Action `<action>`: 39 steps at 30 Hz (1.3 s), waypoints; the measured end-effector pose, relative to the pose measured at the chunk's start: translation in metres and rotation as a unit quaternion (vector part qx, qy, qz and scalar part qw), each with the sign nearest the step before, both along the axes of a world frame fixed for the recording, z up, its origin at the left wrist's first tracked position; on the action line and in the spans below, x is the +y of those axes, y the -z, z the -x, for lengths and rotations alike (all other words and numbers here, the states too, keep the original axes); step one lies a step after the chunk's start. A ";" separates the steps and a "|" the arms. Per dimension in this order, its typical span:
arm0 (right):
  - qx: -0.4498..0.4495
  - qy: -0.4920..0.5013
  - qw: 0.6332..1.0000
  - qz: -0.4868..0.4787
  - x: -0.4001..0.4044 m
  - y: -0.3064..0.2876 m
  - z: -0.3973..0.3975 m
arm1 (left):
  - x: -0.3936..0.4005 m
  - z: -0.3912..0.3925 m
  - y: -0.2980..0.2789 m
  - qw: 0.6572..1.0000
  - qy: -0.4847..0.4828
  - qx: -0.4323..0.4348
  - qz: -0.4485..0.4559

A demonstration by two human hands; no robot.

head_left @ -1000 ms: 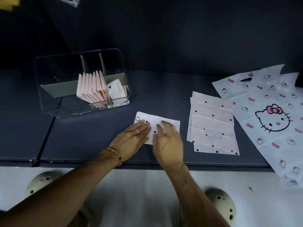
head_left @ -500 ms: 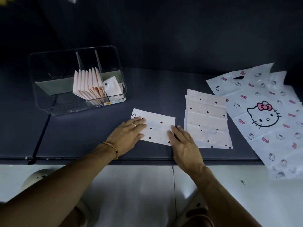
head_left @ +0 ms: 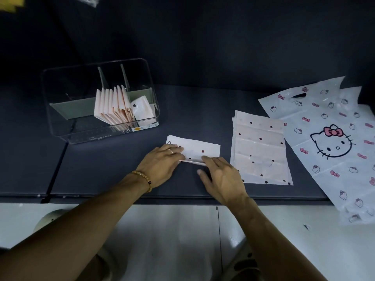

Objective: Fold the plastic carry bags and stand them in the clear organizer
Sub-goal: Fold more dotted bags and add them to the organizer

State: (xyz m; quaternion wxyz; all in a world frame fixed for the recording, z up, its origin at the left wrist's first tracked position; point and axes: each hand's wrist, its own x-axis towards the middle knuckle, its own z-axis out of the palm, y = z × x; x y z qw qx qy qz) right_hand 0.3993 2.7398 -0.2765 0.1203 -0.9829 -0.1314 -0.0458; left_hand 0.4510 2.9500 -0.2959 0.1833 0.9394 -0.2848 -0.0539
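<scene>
Dotted bag, half-folded, lay on dark shelf w/ long axis left-right, just in front of clear organizer. Left hand pressed its left end w/ flat fingers; right hand, nearer the front edge, was lifting that edge, apparently pinched, to fold away from the person.

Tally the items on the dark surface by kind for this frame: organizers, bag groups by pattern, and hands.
Clear organizer: 1
Dotted bag being folded: 1
Stack of flat dotted bags: 1 (sheet count unclear)
Pile of cat-print bags: 1 (sheet count unclear)
Row of folded bags standing in the organizer: 1 (number unclear)
Hands, left hand and right hand: 2
Total: 7
</scene>
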 end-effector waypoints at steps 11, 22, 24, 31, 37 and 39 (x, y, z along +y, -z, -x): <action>0.182 0.211 0.949 -0.148 -0.005 0.000 -0.011 | 0.015 0.009 -0.018 0.952 -0.262 0.119 0.104; 0.219 0.251 0.935 -0.121 0.002 0.002 -0.020 | 0.019 0.012 -0.019 0.931 -0.327 0.150 0.053; 0.218 0.246 0.940 -0.095 0.004 0.001 -0.024 | 0.020 0.013 -0.017 0.935 -0.324 0.137 0.037; 0.204 0.255 0.944 -0.052 0.008 0.001 -0.027 | 0.022 0.019 -0.007 0.955 -0.294 0.031 -0.021; 0.209 0.250 0.945 -0.031 0.007 0.002 -0.031 | 0.027 0.021 -0.002 0.985 -0.080 -0.150 -0.010; 0.217 0.249 0.943 -0.026 0.007 0.002 -0.031 | 0.030 0.020 0.002 0.986 -0.009 -0.167 -0.015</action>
